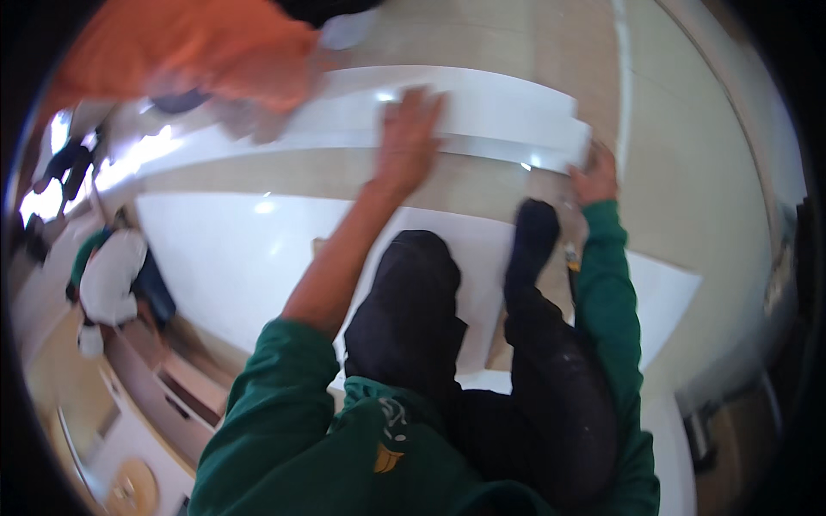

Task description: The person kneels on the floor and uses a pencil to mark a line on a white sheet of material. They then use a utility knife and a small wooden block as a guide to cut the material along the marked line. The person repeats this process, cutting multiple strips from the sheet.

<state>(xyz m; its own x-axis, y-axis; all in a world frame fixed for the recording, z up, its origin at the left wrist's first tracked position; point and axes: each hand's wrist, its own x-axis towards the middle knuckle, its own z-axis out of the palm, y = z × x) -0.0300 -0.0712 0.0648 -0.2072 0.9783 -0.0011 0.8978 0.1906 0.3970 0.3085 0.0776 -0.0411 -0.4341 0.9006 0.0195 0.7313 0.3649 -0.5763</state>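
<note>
A long white panel stretches across the upper part of the view, with a narrower white strip along its near side. My left hand lies over the near edge of this panel, fingers stretched out and somewhat blurred. At the panel's right end my right hand grips the corner, thumb and fingers around the edge. A person in an orange top leans over the panel's left part; that person's hands are too blurred to make out.
Under my knees lies a wide white board. A small tool with a yellow and black part rests beside my right forearm. At the left, a person in a white shirt bends near a wooden drawer frame. Tiled floor extends to the right.
</note>
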